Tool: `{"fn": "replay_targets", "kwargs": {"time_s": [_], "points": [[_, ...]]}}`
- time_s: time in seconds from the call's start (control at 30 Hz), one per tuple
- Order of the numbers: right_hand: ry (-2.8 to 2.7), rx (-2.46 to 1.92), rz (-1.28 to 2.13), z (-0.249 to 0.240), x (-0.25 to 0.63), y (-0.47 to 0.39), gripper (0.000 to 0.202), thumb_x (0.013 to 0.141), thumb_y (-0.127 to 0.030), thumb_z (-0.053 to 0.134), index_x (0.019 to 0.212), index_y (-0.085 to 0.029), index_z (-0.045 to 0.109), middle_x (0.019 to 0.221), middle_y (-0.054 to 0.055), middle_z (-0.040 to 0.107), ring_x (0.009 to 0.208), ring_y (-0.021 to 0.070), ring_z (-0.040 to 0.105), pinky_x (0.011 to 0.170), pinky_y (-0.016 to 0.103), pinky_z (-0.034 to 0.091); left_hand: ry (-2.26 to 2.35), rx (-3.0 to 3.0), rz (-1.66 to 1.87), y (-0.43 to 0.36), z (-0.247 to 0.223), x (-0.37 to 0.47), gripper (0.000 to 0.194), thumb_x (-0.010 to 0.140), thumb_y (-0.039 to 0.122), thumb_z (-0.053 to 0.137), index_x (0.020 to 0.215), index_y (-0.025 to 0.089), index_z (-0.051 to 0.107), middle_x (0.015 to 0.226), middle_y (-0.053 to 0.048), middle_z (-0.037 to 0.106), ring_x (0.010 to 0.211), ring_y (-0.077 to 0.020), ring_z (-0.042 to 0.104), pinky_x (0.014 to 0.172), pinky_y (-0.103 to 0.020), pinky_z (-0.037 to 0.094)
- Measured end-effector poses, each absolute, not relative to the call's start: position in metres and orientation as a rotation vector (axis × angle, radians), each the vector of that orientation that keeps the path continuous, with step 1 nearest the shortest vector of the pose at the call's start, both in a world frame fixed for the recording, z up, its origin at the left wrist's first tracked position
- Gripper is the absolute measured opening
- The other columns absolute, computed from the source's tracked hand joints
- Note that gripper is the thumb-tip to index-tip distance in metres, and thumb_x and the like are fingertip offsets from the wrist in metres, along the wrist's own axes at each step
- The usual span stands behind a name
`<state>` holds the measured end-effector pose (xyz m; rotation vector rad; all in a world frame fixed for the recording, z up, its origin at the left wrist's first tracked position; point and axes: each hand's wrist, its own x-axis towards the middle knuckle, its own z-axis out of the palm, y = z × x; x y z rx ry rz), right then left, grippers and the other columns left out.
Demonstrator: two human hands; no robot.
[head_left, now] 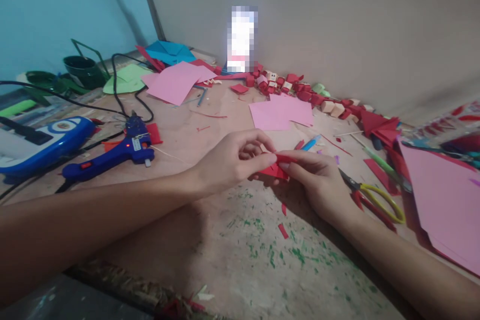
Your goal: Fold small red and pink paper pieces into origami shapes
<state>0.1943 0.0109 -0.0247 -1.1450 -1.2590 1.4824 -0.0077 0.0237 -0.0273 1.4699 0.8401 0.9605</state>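
Both hands meet over the middle of the table, pinching a small piece of red paper (274,171) between them. My left hand (245,157) grips its left side with thumb and fingers. On the other side my right hand (315,175) presses the paper between thumb and forefinger. Part of the paper is hidden by the fingers. Just beyond the hands lies a blue pen (312,142). Scissors with yellow and red handles (380,202) rest beside my right wrist. A narrow red scrap (283,231) lies below the hands.
Left of my arm sit a blue glue gun (108,160) with its cord and a blue-white device (48,145). Pink sheets (174,82) lie at the back, more pink paper (442,200) at right. Red-wrapped blocks (303,92) line the wall near a lit, blurred screen (242,40).
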Motion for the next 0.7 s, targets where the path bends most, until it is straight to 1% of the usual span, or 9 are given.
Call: {"fn": "replay_targets", "kwargs": {"time_s": [0.07, 0.13, 0.27, 0.43, 0.47, 0.53, 0.6, 0.63, 0.7], "points": [[-1.252, -1.124, 1.533, -0.0252, 0.1936, 0.0103, 0.01, 0.085, -0.024, 0.079, 0.093, -0.026, 0.084, 0.084, 0.002, 0.079, 0.065, 0.013, 0.073, 0.064, 0.024, 0.06, 0.943, 1.584, 1.025, 0.0218, -0.0299, -0.0053, 0.01, 0.091, 0.026, 0.068, 0.097, 0.018, 0.068, 0.083, -0.001, 0.071, 0.074, -0.0128, 0.068, 0.067, -0.023, 0.055], [-1.224, -1.107, 1.59, -0.0259, 0.1932, 0.0098, 0.011, 0.086, -0.026, 0.079, 0.096, -0.026, 0.084, 0.084, 0.002, 0.079, 0.067, 0.0139, 0.073, 0.065, 0.025, 0.06, 1.031, 1.67, 1.085, 0.0211, -0.0327, -0.0039, 0.009, 0.092, 0.025, 0.067, 0.097, 0.019, 0.071, 0.09, -0.001, 0.073, 0.08, -0.0137, 0.069, 0.071, -0.025, 0.055], [-1.197, -1.079, 1.623, -0.026, 0.194, 0.0096, 0.015, 0.087, -0.028, 0.079, 0.102, -0.026, 0.082, 0.084, 0.003, 0.08, 0.067, 0.0168, 0.074, 0.063, 0.027, 0.058, 1.01, 1.667, 1.092, 0.0216, -0.035, -0.0042, 0.013, 0.091, 0.025, 0.067, 0.103, 0.02, 0.073, 0.093, -0.002, 0.074, 0.08, -0.0138, 0.07, 0.072, -0.025, 0.056], [-1.189, -1.036, 1.655, -0.0223, 0.2005, 0.0134, 0.019, 0.084, -0.02, 0.074, 0.1, -0.021, 0.083, 0.083, 0.007, 0.081, 0.067, 0.0203, 0.075, 0.066, 0.031, 0.06, 0.959, 1.625, 1.13, 0.0193, -0.0341, -0.0046, 0.009, 0.091, 0.021, 0.066, 0.095, 0.019, 0.074, 0.095, -0.003, 0.075, 0.083, -0.015, 0.072, 0.07, -0.023, 0.059], [-1.182, -1.015, 1.686, -0.0212, 0.2013, 0.014, 0.02, 0.084, -0.021, 0.072, 0.1, -0.02, 0.083, 0.083, 0.009, 0.08, 0.067, 0.0212, 0.075, 0.067, 0.033, 0.06, 0.949, 1.615, 1.138, 0.0189, -0.0341, -0.0045, 0.01, 0.091, 0.021, 0.065, 0.094, 0.019, 0.075, 0.096, -0.003, 0.076, 0.083, -0.0154, 0.073, 0.07, -0.024, 0.059], [-1.181, -0.978, 1.74, -0.0193, 0.201, 0.0145, 0.024, 0.09, -0.029, 0.066, 0.104, -0.018, 0.083, 0.081, 0.011, 0.08, 0.069, 0.0232, 0.075, 0.067, 0.035, 0.059, 0.941, 1.614, 1.156, 0.0186, -0.0341, -0.0048, 0.012, 0.092, 0.021, 0.065, 0.097, 0.019, 0.076, 0.099, -0.004, 0.077, 0.083, -0.016, 0.074, 0.07, -0.025, 0.06], [-1.175, -1.0, 1.735, -0.0185, 0.1983, 0.0141, 0.026, 0.094, -0.037, 0.065, 0.103, -0.02, 0.083, 0.078, 0.009, 0.078, 0.069, 0.0219, 0.075, 0.065, 0.033, 0.058, 0.948, 1.663, 1.174, 0.0187, -0.0332, -0.0053, 0.016, 0.091, 0.017, 0.064, 0.1, 0.019, 0.077, 0.101, -0.004, 0.078, 0.085, -0.016, 0.074, 0.072, -0.025, 0.06], [-1.164, -1.028, 1.716, -0.0185, 0.1966, 0.0137, 0.022, 0.094, -0.037, 0.068, 0.101, -0.021, 0.082, 0.076, 0.007, 0.077, 0.067, 0.02, 0.074, 0.063, 0.031, 0.057, 0.955, 1.701, 1.18, 0.0187, -0.0323, -0.0056, 0.018, 0.091, 0.014, 0.064, 0.1, 0.019, 0.078, 0.102, -0.004, 0.078, 0.086, -0.0157, 0.073, 0.072, -0.025, 0.06], [-1.143, -1.075, 1.671, -0.0197, 0.1939, 0.0132, 0.012, 0.088, -0.031, 0.077, 0.096, -0.023, 0.082, 0.077, 0.004, 0.078, 0.065, 0.017, 0.073, 0.063, 0.028, 0.057, 0.952, 1.766, 1.185, 0.0181, -0.0297, -0.0059, 0.022, 0.089, 0.009, 0.062, 0.099, 0.018, 0.079, 0.101, -0.005, 0.077, 0.087, -0.0148, 0.072, 0.07, -0.023, 0.058]]}}
